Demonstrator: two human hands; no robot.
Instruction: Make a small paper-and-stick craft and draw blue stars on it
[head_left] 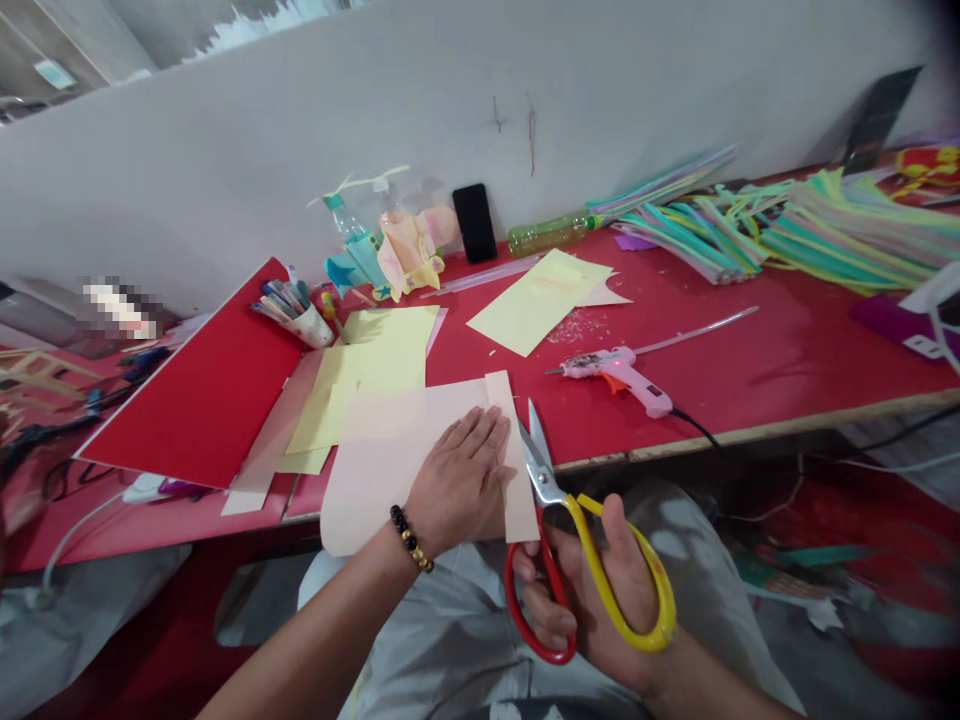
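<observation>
My left hand [466,470] lies flat, fingers stretched out, on a sheet of pale pink paper [367,500] that overhangs the table's front edge. Beneath its fingertips is a narrow folded strip [519,505] along the paper's right side. A pair of scissors [551,488] with one red and one yellow handle is in my right hand [600,590], fingers through the red loop and thumb at the yellow one. The blades stand apart, pointing away from me, just beside the strip's right edge. Whether a blade touches the paper I cannot tell.
A pink glue gun [626,375] with a cord lies right of the scissors. Yellow sheets [544,300], a cup of pens [311,328], a red board [202,385], decorated bottles [409,245], a phone [474,222], a green bottle [549,234] and coloured strips [847,230] occupy the red table [810,370].
</observation>
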